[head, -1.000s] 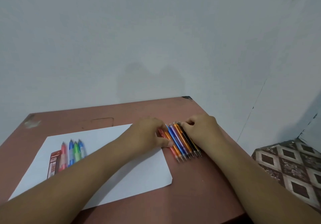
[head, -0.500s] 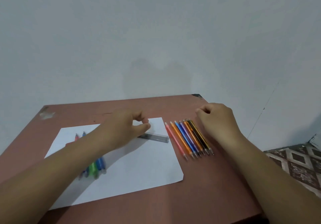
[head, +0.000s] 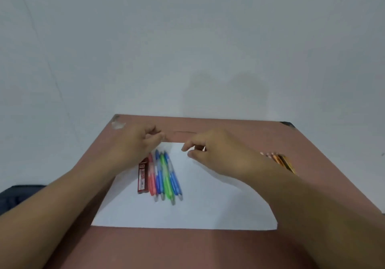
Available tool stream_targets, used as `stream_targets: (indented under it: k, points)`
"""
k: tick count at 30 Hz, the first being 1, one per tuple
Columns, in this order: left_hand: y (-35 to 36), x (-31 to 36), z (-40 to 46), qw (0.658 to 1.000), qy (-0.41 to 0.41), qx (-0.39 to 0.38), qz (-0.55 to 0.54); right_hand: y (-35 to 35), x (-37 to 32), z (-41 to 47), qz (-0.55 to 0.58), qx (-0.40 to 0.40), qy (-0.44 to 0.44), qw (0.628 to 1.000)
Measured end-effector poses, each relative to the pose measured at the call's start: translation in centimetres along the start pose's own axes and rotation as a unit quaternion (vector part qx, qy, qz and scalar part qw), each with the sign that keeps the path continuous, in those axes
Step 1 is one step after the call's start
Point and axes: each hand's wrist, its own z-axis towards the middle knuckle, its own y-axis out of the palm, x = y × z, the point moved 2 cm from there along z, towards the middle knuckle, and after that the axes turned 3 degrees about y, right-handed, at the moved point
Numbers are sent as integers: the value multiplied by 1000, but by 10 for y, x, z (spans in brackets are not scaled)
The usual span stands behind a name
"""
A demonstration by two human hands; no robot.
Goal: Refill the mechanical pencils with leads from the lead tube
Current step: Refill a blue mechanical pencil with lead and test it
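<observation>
Several mechanical pencils, pink, blue, green and blue, lie side by side on a white sheet of paper. A dark red lead pack lies just to their left. My left hand hovers over the top ends of the pack and pencils, fingers curled closed, nothing visible in them. My right hand hangs over the paper to the right of the pencils, thumb and forefinger slightly apart and empty. A second row of orange and black pencils lies at the right, partly hidden by my right forearm.
The paper lies on a reddish-brown table that stands against a pale wall. The table's far left corner is chipped. Dark fabric shows past the table's left edge.
Both hands left the orange and black row and moved left, above the coloured pencils. The view swung left with them. A clear tube seen by my left hand is now out of sight.
</observation>
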Motion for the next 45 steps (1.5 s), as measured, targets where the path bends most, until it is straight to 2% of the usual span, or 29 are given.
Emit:
stream_targets:
  k: [4,7,18,25,29,31,33,37,41,45]
  points:
    - [6,-17,-2,1000,5,-21,22,25,-17,11,4,-41,-11,999]
    - [9,-27,1,1000,19,-17,-4,32,-19,14,13,-63,-8,998]
    - [11,-37,5,999,12,-44,5,33,-6,16,-146,-76,-59,985]
    - [10,-35,2,999,8,-37,-16,32,9,18,-172,-68,-133,974]
    - [8,-30,-1,996,-1,-23,-91,19,17,16,-64,26,-142,988]
    - [8,-25,-5,992,-1,-19,-126,10,19,13,87,60,-49,993]
    - [8,-19,-8,988,8,-26,-155,6,17,9,259,77,32,962]
    - [11,-2,-13,981,16,-37,-190,2,12,8,460,96,78,879]
    - [15,10,-14,972,33,-34,-231,6,10,9,498,87,104,857]
    - [20,6,-11,977,-5,-14,-212,12,11,11,478,85,115,867]
